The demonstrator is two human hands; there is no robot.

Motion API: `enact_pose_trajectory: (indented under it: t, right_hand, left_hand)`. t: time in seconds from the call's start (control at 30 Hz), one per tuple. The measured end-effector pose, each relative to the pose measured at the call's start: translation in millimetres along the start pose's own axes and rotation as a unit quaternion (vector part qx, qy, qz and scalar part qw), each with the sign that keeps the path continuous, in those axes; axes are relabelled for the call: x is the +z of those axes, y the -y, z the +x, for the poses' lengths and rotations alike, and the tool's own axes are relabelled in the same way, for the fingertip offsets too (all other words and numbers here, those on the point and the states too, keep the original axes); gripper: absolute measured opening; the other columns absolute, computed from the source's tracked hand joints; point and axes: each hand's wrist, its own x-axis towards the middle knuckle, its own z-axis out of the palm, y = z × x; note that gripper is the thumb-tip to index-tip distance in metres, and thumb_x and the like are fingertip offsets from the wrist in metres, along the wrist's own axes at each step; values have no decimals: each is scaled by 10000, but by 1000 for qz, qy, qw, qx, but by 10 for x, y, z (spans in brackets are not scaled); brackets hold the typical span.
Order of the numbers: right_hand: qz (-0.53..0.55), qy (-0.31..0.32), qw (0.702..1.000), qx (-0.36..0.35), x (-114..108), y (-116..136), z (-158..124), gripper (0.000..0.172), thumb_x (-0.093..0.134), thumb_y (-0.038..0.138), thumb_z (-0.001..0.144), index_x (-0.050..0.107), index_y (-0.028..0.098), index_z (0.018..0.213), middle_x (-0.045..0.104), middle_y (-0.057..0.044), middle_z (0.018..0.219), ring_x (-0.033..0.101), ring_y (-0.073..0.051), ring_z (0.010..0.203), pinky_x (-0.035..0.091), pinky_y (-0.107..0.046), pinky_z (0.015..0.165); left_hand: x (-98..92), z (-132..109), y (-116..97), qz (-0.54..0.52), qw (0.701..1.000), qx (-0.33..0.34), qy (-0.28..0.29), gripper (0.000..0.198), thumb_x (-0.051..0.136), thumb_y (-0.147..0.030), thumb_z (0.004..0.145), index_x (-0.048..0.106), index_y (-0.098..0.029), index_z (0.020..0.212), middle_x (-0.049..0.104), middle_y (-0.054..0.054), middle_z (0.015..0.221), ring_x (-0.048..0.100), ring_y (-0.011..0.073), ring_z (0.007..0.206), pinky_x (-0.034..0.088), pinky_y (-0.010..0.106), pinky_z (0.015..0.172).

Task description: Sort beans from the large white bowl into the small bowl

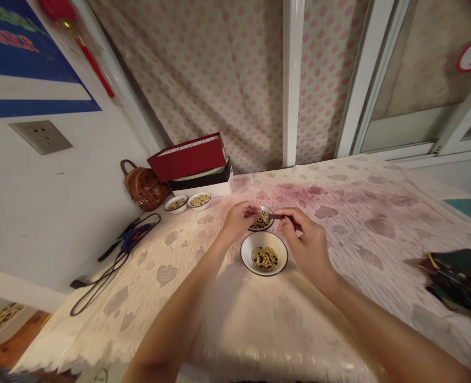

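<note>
A small white, dark-rimmed bowl [254,229] holds small round yellow and black pieces that look like beans or beads. My left hand [238,219] has its fingers curled at this bowl's left side, and they hide part of the rim. Between the fingers and thumb of my right hand [308,236] is the brown handle of a spoon [276,216]. Its head is over the small bowl, among pale yellow pieces. Just nearer to me stands a larger white bowl [245,261] with more yellow and black pieces in its bottom; neither hand touches it.
Two more small bowls of pieces [176,211] [199,207] stand at the back left, before stacked boxes [203,187]. A brown mini backpack [144,187] leans by the wall. A corded blue tool [135,236] lies left. Dark folded items [459,279] lie right on the patterned tablecloth [339,330].
</note>
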Motion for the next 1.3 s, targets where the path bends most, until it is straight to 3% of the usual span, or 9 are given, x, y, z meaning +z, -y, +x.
enact_pose_trajectory:
  t: [0.1,0.23,0.53,1.3]
  right_hand:
    - [3,1,1000,-2,14,-7,-8,224,511,270,975,711,228,1067,721,-1,789,654,-157,665,500,-297,664]
    - [9,12,1000,-5,31,-12,-13,226,508,265,980,712,234,1072,731,0,798,677,-162,690,515,-301,682]
    - [1,28,1000,-5,30,-25,-28,230,522,265,976,722,236,1086,736,1,790,690,-166,689,524,-300,675]
    - [-28,59,998,-10,45,-36,-29,240,500,276,984,711,241,1094,784,-23,879,721,-193,740,536,-339,708]
  left_hand:
    - [12,-217,-97,-201,979,-26,35,284,812,-168,739,730,-146,1009,761,58,928,705,154,860,531,294,838]
    - [47,-415,-196,-306,949,-48,53,344,868,-198,715,735,-150,1029,761,56,952,711,151,889,522,316,908]
    - [54,-501,-216,-306,949,-28,66,360,873,-241,753,736,-156,1075,765,71,1019,721,166,936,518,330,938]
    - [86,-546,-235,-284,956,-19,66,369,872,-257,749,723,-154,1070,756,56,917,702,154,855,515,339,921]
